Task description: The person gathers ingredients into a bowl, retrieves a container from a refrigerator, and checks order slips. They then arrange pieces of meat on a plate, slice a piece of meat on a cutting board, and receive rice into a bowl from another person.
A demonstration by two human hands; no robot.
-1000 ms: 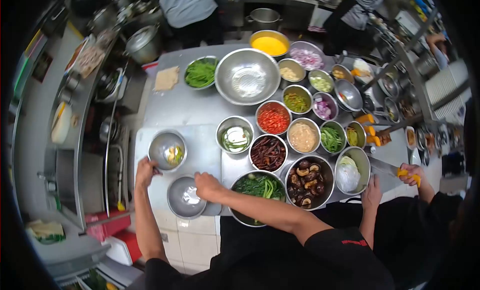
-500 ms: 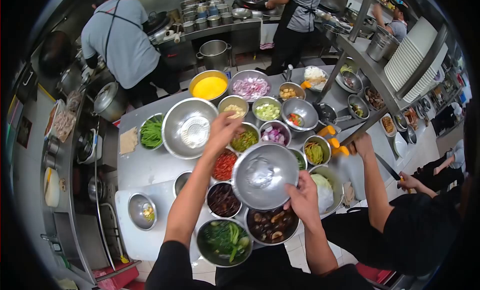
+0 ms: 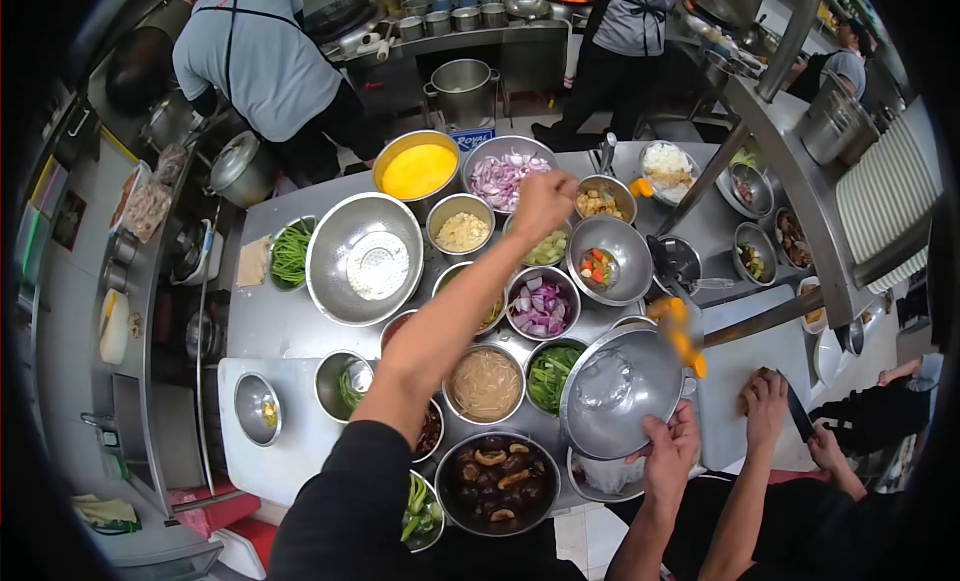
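Observation:
My right hand grips the rim of a metal mixing bowl, held tilted above the containers at the right of the table. My left hand is closed, fingers curled together, above a bowl of chopped pale green vegetable; what it holds, if anything, is hidden. Around it stand chopped garlic, sliced shallots, brownish-yellow chunks and a bowl with red and green pieces. Below my left forearm are purple onion pieces, pale strips in liquid and mushrooms.
A co-worker's hand rests on a brown item on a cutting board, beside a knife. A shelf post rises on the right. A large metal bowl and yellow liquid stand left. Two people work at the stoves.
My left hand has moved right, from over the chopped garlic to above the pale green vegetable. The held bowl has moved right and down. The view has shifted.

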